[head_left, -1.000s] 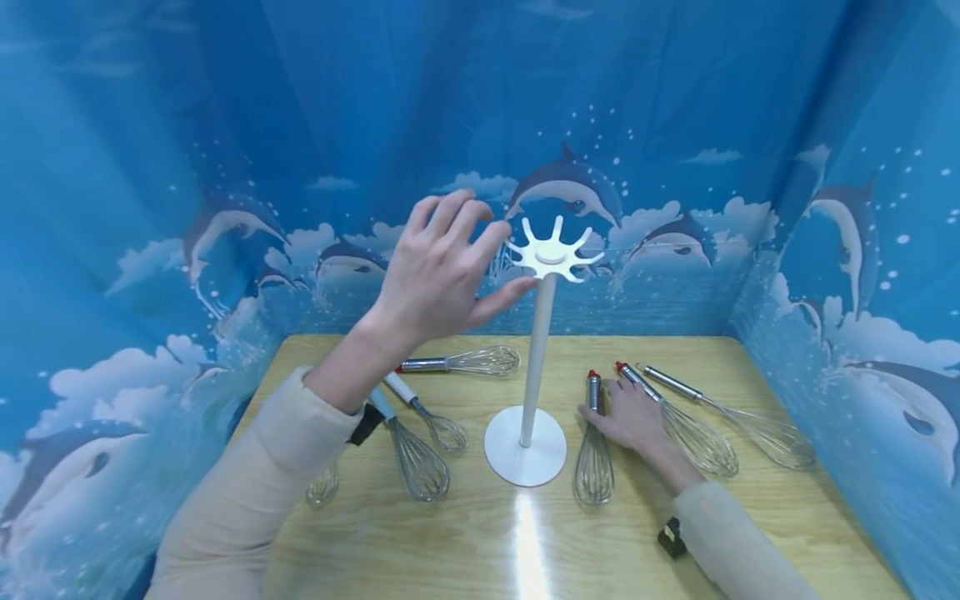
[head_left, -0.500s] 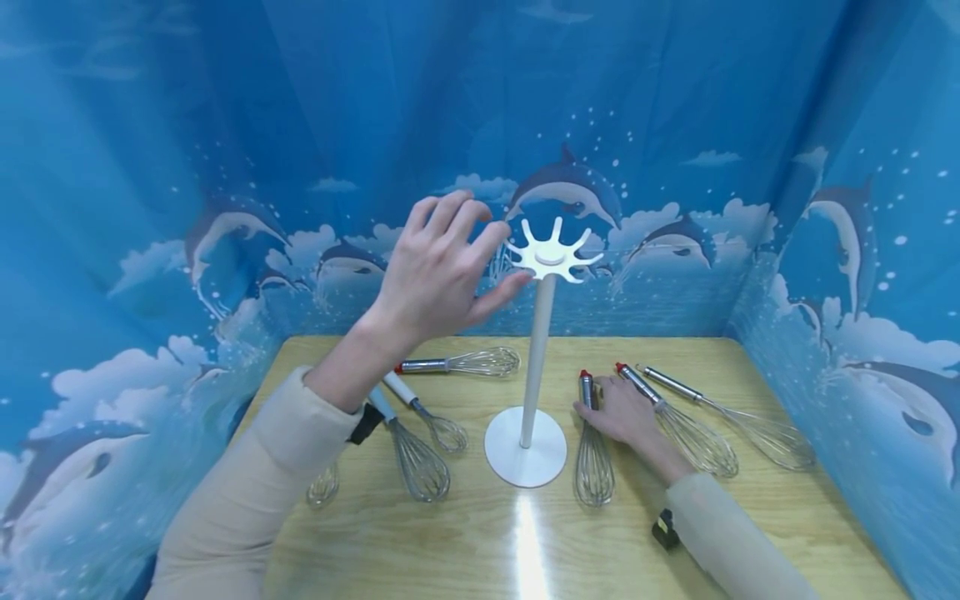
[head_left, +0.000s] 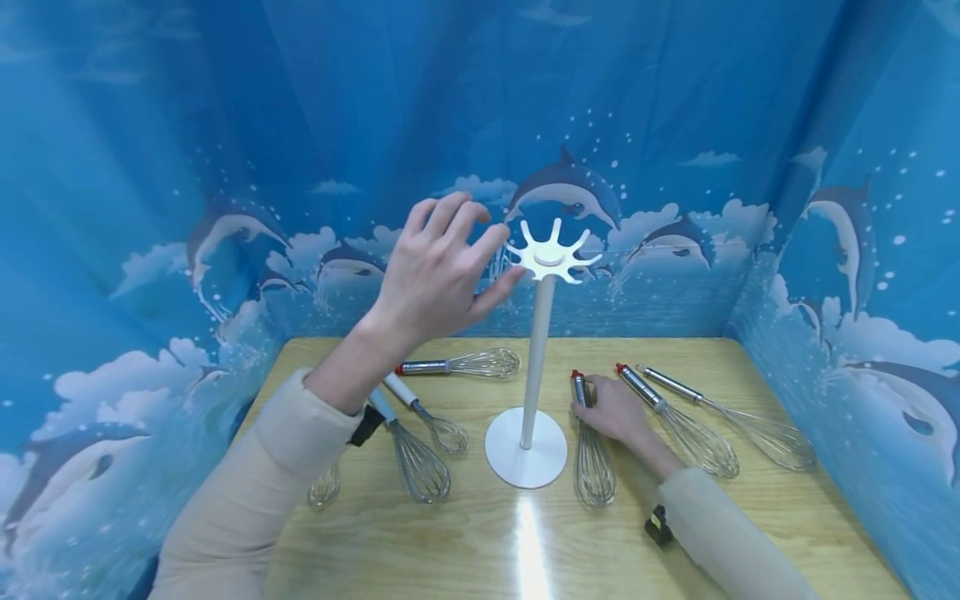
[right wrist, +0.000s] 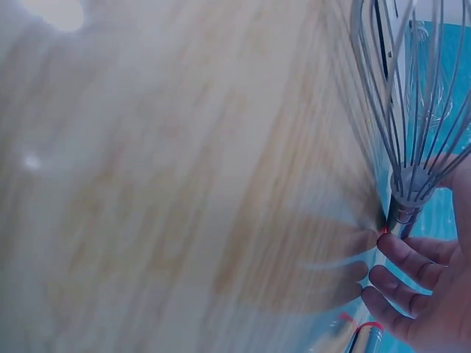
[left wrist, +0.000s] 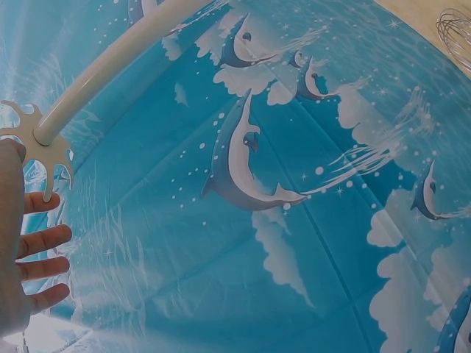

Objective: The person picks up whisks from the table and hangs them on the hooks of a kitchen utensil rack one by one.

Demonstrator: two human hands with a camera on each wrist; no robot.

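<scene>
In the head view my left hand (head_left: pixel 442 267) is raised beside the white top of a stand (head_left: pixel 550 257), its fingers apart and loosely bent, with nothing in them. The thumb tip is by a prong; whether it touches is unclear. The left wrist view shows the hand's fingers (left wrist: pixel 48 239) below the pronged top (left wrist: pixel 48 151). On the table my right hand (head_left: pixel 618 408) holds a red-tipped whisk (head_left: pixel 595 467) by its metal handle, thumb across it. In the right wrist view the whisk's wires (right wrist: pixel 412 95) rise above the curled fingers (right wrist: pixel 401 290).
Right of the hand lie a red-tipped whisk (head_left: pixel 693 433) and a long thin whisk (head_left: pixel 757 429). Left of the stand's round base (head_left: pixel 498 450) are a red-ended whisk (head_left: pixel 480 363), two white-handled whisks (head_left: pixel 420 467) and another wire head (head_left: pixel 324 487). Blue dolphin-print curtains (head_left: pixel 480 83) surround the table.
My right hand has slid left with the whisk's handle end, while its wire end stays nearly in place. The left thumb has drawn slightly back from the prongs.
</scene>
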